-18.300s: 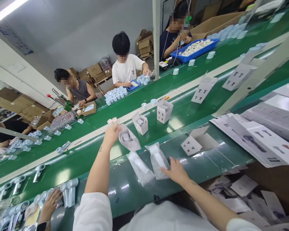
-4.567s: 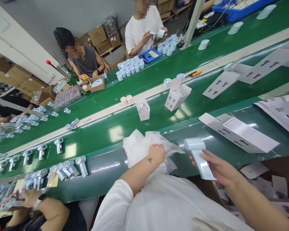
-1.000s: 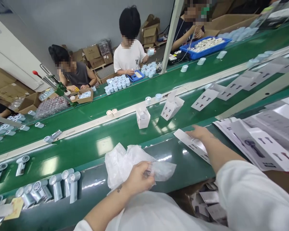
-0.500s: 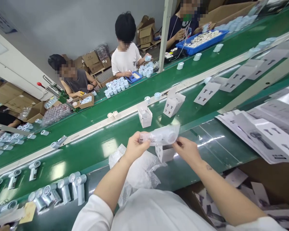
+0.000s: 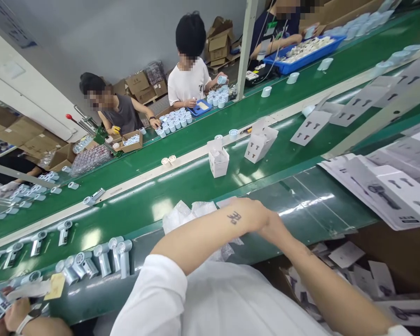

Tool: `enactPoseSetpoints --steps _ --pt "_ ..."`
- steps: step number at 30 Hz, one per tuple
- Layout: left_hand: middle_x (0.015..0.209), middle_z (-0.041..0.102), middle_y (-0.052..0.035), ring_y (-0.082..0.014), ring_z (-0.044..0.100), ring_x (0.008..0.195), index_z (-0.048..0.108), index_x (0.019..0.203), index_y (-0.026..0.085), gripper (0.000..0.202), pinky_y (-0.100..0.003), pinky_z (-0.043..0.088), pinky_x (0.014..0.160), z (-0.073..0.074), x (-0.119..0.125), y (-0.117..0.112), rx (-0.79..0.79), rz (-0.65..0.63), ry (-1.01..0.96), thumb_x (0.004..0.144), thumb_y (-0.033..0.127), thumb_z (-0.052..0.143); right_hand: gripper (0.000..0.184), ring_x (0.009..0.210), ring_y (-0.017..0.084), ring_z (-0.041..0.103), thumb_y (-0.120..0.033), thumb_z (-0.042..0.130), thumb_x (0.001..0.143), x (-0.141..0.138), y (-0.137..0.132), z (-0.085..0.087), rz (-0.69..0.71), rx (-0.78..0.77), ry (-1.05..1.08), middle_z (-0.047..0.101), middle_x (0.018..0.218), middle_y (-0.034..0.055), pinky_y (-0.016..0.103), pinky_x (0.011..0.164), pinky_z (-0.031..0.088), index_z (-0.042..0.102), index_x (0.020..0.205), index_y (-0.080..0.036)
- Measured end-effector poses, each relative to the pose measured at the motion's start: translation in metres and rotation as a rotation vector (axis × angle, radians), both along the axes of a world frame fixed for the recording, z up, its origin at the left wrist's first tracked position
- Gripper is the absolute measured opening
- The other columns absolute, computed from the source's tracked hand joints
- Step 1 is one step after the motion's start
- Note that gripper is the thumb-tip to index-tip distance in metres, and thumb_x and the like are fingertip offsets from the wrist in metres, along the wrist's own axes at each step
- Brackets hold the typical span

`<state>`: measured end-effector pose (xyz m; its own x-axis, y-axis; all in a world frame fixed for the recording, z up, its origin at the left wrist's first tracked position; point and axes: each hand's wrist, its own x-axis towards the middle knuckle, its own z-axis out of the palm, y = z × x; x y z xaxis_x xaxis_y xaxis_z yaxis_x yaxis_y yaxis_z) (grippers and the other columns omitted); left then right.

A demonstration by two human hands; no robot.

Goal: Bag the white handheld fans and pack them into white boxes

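My left hand (image 5: 254,213) reaches across my body and overlaps my right hand (image 5: 271,227) over the glossy dark green worktop (image 5: 322,218). Knuckles and wrists hide the fingers of both, so I cannot tell whether they grasp something or are loose. A crumpled heap of translucent white bubble-wrap pouches (image 5: 178,217) shows on both sides of my left forearm. Just past my left wrist peeks a pale flat piece (image 5: 227,201), thin card as I judge it, left of both hands and nearer the left; the coming move turns, I think, on how its long axis runs behind my knuckles, which I cannot see. Farther off, on the shiny green conveyor belt (image 5: 189,183), an open white cardboard box (image 5: 220,167) stands upright, apart from my hands; a second white printed box (image 5: 259,145) stands to its right.
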<state>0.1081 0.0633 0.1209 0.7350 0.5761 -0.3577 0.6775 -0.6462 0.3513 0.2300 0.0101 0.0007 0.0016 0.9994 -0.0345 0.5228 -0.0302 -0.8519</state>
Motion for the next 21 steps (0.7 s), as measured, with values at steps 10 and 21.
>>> enactPoseSetpoints --steps 10,21 --pt "0.115 0.066 -0.0224 -0.0326 0.060 0.114 0.063 0.114 0.006 0.029 -0.051 0.043 0.096 -0.053 -0.038 -0.067 0.565 -0.156 -0.103 0.092 0.016 0.046 0.032 0.063 0.020 0.062 -0.052 0.053 0.074 0.008 0.004 0.026 -0.061 0.000 -0.076 0.071 0.072 0.0040 0.030 0.059 0.048 0.065 0.071 -0.023" --pt "0.112 0.065 -0.0163 -0.0238 0.063 0.107 0.059 0.103 0.014 0.018 -0.032 0.047 0.088 -0.106 -0.356 -0.135 0.205 1.799 0.220 0.092 0.022 0.047 0.012 0.081 0.036 0.064 -0.039 0.056 0.078 -0.119 0.164 0.046 0.077 -0.072 0.005 0.067 0.067 0.0107 0.051 0.077 0.048 0.058 0.076 -0.027"
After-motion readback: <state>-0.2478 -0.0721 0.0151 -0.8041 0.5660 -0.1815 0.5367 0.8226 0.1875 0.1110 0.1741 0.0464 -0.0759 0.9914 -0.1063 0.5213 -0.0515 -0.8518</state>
